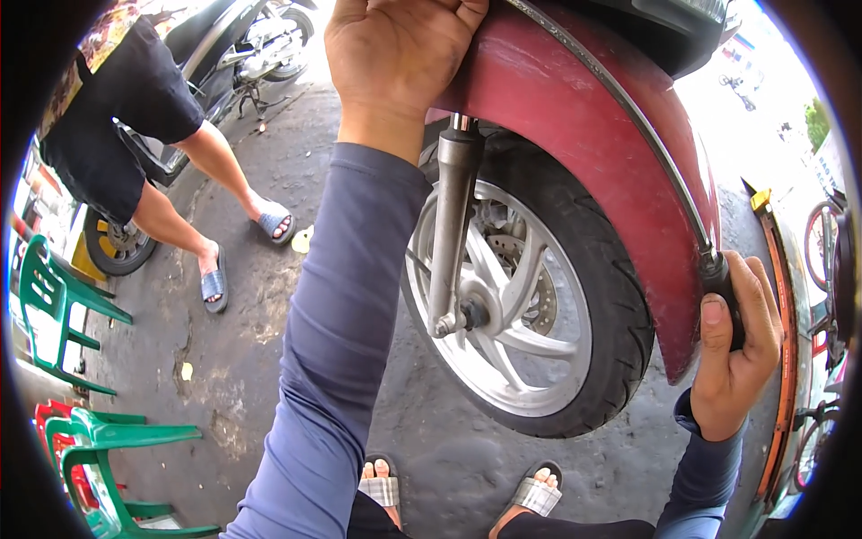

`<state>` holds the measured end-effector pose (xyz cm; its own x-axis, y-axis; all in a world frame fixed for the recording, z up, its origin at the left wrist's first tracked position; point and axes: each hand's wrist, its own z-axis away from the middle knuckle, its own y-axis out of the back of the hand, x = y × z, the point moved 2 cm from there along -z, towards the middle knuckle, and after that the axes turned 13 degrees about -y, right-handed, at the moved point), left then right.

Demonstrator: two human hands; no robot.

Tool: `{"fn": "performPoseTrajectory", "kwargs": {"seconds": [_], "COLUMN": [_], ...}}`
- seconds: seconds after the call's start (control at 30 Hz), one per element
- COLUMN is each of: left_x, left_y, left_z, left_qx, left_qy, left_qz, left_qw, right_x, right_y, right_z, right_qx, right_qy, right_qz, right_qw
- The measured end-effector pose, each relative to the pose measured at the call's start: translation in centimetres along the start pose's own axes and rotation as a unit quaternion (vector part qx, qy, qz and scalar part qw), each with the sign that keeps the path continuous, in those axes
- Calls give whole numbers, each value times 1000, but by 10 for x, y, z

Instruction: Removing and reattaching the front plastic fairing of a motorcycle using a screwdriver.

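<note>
My right hand (pixel 736 346) is closed around the black handle of a long screwdriver (pixel 642 121). Its thin metal shaft runs up and left along the red front fender (pixel 575 99) of a motor scooter, and its tip lies beyond the top edge. At the top, my left hand (pixel 404 54) is raised by the fender's left side, palm toward me. Its fingers are mostly cut off by the frame, so their grip is hidden. Below the fender are a grey fork leg (pixel 451 216) and the front wheel (pixel 620 359), with silver spokes and a black tire.
A person in black shorts (pixel 117 99) and blue sandals stands at the left. Green plastic chairs (pixel 81 305) line the left side. Another motorcycle (pixel 256 49) is parked behind. An orange-brown metal edge (pixel 779 359) runs along the right. My sandaled feet (pixel 539 490) are on the dark pavement.
</note>
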<state>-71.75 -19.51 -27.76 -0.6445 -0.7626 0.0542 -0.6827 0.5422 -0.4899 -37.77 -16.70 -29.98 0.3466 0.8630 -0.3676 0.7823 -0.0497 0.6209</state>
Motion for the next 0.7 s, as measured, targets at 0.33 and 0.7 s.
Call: {"fn": "performPoseTrajectory", "kwargs": {"seconds": [0.33,0.7], "left_x": [0,-25], "left_y": [13,-6], "left_z": [-11,6], "left_qx": [34,90], "left_qy": [34,-102], "left_qz": [-11,93], "left_qw": [999,986], "right_x": [-2,-11], "right_y": [1,159], "right_z": [3,-2], "right_qx": [6,78], "right_qy": [-28,-86], "right_qz": [-47,-194], "right_qw": [998,974]}}
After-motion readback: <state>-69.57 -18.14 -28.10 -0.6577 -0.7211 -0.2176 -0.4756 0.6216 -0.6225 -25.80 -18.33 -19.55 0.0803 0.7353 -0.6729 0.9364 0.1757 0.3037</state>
